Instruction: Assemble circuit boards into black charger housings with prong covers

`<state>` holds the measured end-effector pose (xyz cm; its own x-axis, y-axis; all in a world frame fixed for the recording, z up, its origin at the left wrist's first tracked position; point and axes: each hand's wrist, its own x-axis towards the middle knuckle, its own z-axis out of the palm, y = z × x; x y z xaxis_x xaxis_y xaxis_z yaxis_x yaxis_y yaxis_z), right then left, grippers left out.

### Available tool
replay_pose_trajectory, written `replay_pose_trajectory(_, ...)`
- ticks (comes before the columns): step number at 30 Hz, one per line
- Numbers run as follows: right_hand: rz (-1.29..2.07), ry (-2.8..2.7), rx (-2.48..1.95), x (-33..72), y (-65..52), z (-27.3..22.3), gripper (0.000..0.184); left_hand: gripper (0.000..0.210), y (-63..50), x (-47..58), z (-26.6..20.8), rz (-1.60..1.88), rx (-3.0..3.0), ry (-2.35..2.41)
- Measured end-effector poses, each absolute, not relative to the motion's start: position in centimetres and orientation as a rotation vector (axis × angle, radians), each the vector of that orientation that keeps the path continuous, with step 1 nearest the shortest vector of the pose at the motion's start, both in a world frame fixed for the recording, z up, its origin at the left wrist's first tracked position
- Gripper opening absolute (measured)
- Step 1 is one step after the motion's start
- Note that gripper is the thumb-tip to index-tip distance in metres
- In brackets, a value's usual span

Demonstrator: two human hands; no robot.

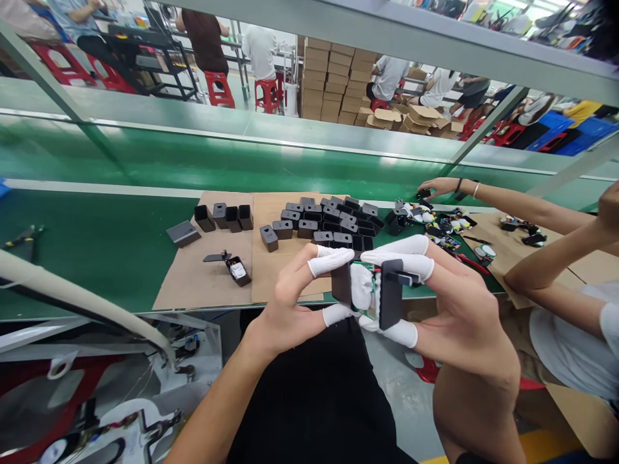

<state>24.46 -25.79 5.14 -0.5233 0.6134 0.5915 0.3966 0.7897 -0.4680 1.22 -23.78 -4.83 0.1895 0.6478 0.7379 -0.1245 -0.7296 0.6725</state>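
Left fingers (329, 263) and right fingers (413, 265), half-closed, grip a black device (362, 287), partly hiding clustered housings (307, 228) on cardboard (264, 276).

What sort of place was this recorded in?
Probably a factory assembly floor: many black cases sit on cardboard, cartons are stacked beyond, and people sit on red stools.

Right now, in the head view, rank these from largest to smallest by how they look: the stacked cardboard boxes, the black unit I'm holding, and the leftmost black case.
1. Stacked cardboard boxes
2. Held unit, partly covered by fingertips; nearness enlarges it
3. Leftmost black case
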Motion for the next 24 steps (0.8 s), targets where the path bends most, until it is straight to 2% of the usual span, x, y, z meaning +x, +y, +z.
replay_pose_trajectory(11, 0.309, -2.027, -0.686, 23.97, -25.93, 4.62, 0.064, 0.078, -23.59, 0.77, -5.26, 1.595, 1.819, 0.490)
replay_pose_trajectory(24, 0.357, -2.118, -0.709, 23.98, -26.07, 4.82, 0.062, 0.079, -23.90, 0.95, -4.59, 1.603, 1.863, 0.423)
